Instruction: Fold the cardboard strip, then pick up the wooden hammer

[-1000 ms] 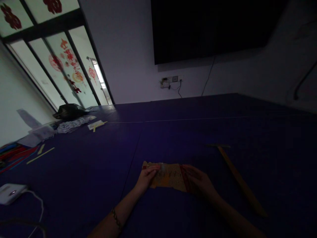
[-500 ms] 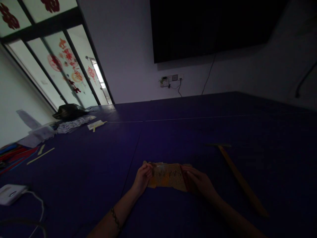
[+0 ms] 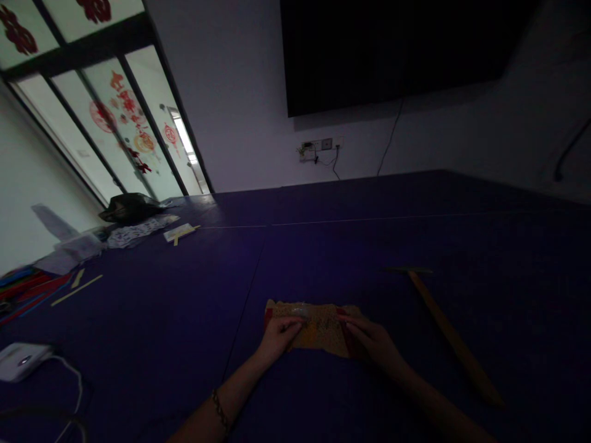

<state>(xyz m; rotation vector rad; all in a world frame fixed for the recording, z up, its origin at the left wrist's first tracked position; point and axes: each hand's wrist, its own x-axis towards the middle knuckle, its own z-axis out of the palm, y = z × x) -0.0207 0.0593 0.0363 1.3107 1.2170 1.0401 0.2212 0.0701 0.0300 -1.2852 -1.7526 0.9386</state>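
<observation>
A small flat gold-patterned packet [image 3: 318, 325] with red bands near its ends lies on the dark blue table [image 3: 323, 246] just in front of me. My left hand [image 3: 278, 335] rests on the packet's left part, fingers stretched across its top. At the right end my right hand [image 3: 369, 339] presses on the red band with its fingers. Both hands hold the packet down flat. The light is dim and details of the packet are hard to make out.
A long wooden T-shaped stick [image 3: 450, 335] lies to the right of my hands. At far left are a white device with a cable [image 3: 21, 361], coloured strips [image 3: 28, 289], pale sticks [image 3: 76, 289], a black bag [image 3: 129, 208] and papers [image 3: 180, 232].
My left hand has slid from the packet's left edge further onto its top, fingers reaching rightward. The right hand has stayed on the red band.
</observation>
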